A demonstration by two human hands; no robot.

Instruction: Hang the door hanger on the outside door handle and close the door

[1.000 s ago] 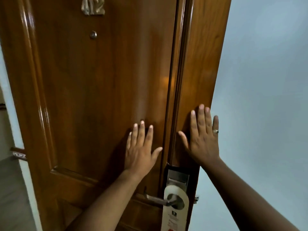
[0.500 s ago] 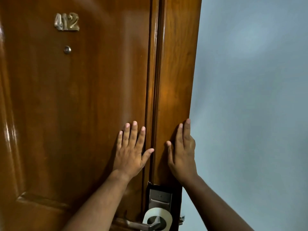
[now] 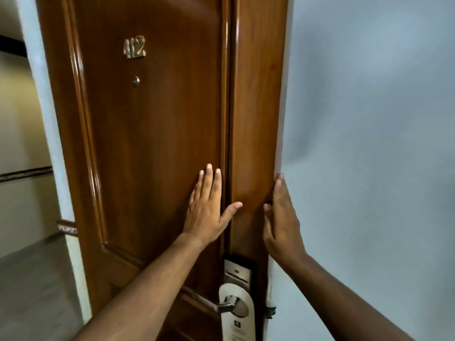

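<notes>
- Door (image 3: 152, 143), numbered 412, stands upright, its latch edge meeting the frame (image 3: 256, 119) along a vertical seam between the two hands.
- Left hand (image 3: 206, 210) lies flat and spread on the door face just left of that seam, gripping nothing; it looks better placed for a final push.
- Right hand (image 3: 280, 225), fingers extended and empty, rests at the frame's outer edge.
- Door hanger (image 3: 236, 316) hangs on the door handle (image 3: 209, 302), below both hands.
</notes>
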